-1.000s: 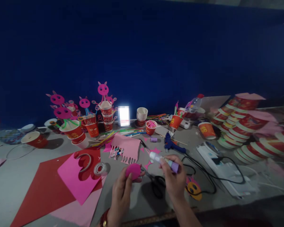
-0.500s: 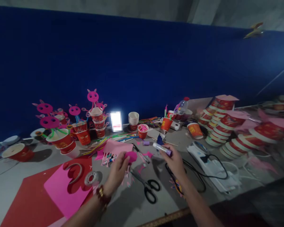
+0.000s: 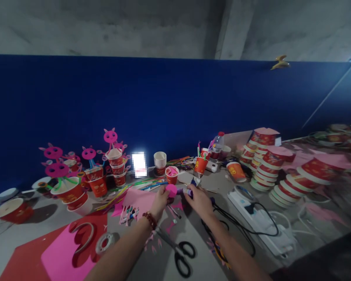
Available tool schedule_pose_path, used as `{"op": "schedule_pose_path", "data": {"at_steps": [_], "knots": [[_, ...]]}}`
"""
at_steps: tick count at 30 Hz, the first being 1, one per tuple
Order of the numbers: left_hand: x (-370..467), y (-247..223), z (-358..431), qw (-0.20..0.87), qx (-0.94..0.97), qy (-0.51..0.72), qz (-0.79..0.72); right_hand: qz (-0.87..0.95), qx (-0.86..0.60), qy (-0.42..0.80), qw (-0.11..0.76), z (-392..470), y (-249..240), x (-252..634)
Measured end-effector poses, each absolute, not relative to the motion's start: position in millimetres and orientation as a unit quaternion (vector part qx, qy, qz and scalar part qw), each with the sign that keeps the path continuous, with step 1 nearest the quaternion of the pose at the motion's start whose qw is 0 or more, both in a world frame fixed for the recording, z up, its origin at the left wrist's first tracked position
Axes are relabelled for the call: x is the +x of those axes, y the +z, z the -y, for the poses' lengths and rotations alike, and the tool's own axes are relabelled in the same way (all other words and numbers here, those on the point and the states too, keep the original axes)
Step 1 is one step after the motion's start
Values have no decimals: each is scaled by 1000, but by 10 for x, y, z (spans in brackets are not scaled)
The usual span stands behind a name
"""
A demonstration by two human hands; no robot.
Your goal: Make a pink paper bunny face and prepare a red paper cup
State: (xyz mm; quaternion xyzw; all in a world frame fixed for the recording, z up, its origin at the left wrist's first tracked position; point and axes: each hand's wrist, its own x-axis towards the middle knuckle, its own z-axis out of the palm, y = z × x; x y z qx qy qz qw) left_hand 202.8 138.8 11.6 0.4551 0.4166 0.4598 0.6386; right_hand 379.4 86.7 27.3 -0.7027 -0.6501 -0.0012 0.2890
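Observation:
Between the thumb and fingers of my left hand [image 3: 160, 202] is a pink paper disc [image 3: 171, 191]. My right hand [image 3: 199, 201] is closed around a glue stick [image 3: 189, 192], of which only a purple and whitish end shows. Just left of that end, a small purple cap [image 3: 179, 191] lies by the disc; whether it touches the glue stick I cannot tell. Below my hands, black-handled scissors [image 3: 178, 249] rest on the table near small pink paper cutouts [image 3: 170, 226]. A light pink sheet [image 3: 137, 200] lies left of my left hand.
Red paper cups with pink paper figures [image 3: 57, 169] stand at left, and stacked cups [image 3: 269, 168] at right. A white power strip [image 3: 260, 222] with black cable lies right of my forearm. Tape rolls [image 3: 104, 242] and pink paper [image 3: 61, 253] lie front left.
The view has tipped up. My right hand has moved left with the glue stick, closer to the cap and my left hand. The disc stays in my left hand.

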Motion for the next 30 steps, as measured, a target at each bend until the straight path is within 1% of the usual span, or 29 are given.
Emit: {"op": "schedule_pose_path", "data": {"at_steps": [3,8,18,26,30], "knots": [[2051,92,-1368,647,448,461,-410,654,-699,1,288,-870,278,3762],[1976,131,-1277,656,440,466,-397,663,-680,21,313,-790,340,3730],[1687,299,-984,659,419,485,-393,699,-616,117,343,-543,603,3630],[1457,519,-767,618,421,517,-417,703,-584,164,371,-431,622,3497],[1357,546,-677,590,433,530,-429,695,-555,216,403,-390,598,3452]]}}
